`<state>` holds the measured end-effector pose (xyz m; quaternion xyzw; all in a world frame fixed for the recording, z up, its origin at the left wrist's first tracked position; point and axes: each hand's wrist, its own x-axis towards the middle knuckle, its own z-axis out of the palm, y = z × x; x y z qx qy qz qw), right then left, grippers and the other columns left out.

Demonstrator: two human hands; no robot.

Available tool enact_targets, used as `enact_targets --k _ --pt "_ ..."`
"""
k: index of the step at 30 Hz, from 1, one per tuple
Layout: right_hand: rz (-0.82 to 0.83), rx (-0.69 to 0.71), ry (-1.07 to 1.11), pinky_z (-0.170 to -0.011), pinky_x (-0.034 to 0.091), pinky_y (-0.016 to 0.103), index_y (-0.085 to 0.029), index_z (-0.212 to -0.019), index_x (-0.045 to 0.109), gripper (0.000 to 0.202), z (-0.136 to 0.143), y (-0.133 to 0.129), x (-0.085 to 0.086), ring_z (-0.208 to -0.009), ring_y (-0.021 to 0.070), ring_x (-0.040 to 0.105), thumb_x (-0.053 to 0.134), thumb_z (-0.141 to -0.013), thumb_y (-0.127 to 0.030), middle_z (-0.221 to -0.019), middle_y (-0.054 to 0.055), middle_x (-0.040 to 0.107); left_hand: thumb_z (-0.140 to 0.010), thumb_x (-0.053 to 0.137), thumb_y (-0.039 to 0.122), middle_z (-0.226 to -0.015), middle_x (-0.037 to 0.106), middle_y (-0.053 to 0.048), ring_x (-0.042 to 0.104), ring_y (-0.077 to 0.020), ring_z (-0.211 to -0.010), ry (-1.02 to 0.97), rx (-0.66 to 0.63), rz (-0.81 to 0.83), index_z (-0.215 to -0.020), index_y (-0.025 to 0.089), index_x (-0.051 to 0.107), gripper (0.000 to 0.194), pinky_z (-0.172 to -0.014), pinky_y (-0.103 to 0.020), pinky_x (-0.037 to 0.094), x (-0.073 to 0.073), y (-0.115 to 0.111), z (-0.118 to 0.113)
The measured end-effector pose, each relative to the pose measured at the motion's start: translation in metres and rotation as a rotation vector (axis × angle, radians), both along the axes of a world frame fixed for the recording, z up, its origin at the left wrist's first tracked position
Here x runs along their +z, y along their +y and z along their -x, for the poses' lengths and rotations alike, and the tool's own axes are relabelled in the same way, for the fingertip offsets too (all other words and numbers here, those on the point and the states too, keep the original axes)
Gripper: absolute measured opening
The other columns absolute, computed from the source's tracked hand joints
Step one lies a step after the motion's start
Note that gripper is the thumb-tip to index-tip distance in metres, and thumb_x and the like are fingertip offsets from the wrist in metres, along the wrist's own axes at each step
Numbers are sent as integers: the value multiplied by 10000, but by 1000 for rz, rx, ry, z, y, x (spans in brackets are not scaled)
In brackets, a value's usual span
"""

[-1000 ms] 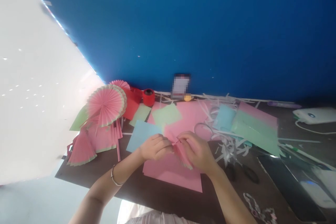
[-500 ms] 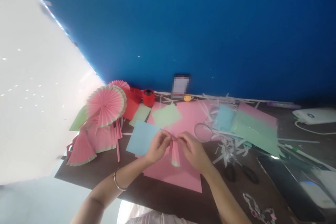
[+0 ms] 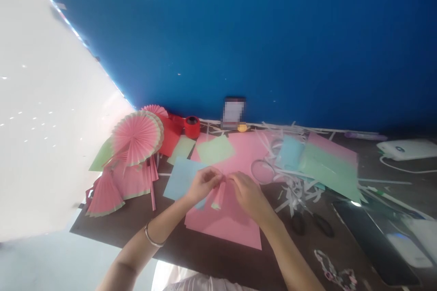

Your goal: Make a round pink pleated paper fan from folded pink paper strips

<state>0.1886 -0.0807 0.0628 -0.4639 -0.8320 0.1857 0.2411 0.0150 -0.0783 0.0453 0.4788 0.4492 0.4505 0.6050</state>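
Between my hands hangs a narrow pleated paper fan (image 3: 219, 196), pink with a pale green lower edge. My left hand (image 3: 204, 185) pinches its upper end between thumb and fingers. My right hand (image 3: 250, 195) has its fingertips closed at the same end; the exact grip there is hidden. Beneath them lie pink paper sheets (image 3: 235, 229). A light blue sheet (image 3: 179, 179) is partly under my left hand, and a pale green sheet (image 3: 215, 149) lies just beyond.
Finished pleated fans (image 3: 136, 138) stand at the left beside a red tape roll (image 3: 192, 127). To the right are scissors (image 3: 312, 223), paper strips (image 3: 297, 195), a transparent tape ring (image 3: 262, 171), a dark tablet-like slab (image 3: 375, 243) and a beaded bracelet (image 3: 332, 273). A blue wall (image 3: 239, 32) rises behind.
The small fan's lower end has swung to the left and its pleats look narrower. Both hands have shifted slightly left, staying together at its top.
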Motion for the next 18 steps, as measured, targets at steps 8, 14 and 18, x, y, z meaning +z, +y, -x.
enact_targets --k 8,14,18 --pt "-176 -2 -51 -759 450 341 -173 -903 573 212 1 3 8 -835 199 583 364 -906 -140 -867 76 641 -826 540 242 -922 634 -73 581 -110 -682 221 -89 -189 -810 145 597 113 -615 -236 467 16 6 0" --pt "-4 -62 21 -667 451 302 -198 -829 547 233 5 3 20 -700 169 572 332 -917 -201 -762 35 620 -812 483 131 -751 660 -30 630 -132 -690 383 -207 -260 -826 154 607 127 -661 -250 490 19 8 -3" --pt "103 -166 94 -725 481 309 -195 -954 540 218 -27 3 17 -817 184 612 347 -903 -282 -900 62 646 -816 529 206 -788 679 -38 637 -139 -711 439 -197 -251 -811 164 622 102 -655 -244 495 16 6 -6"
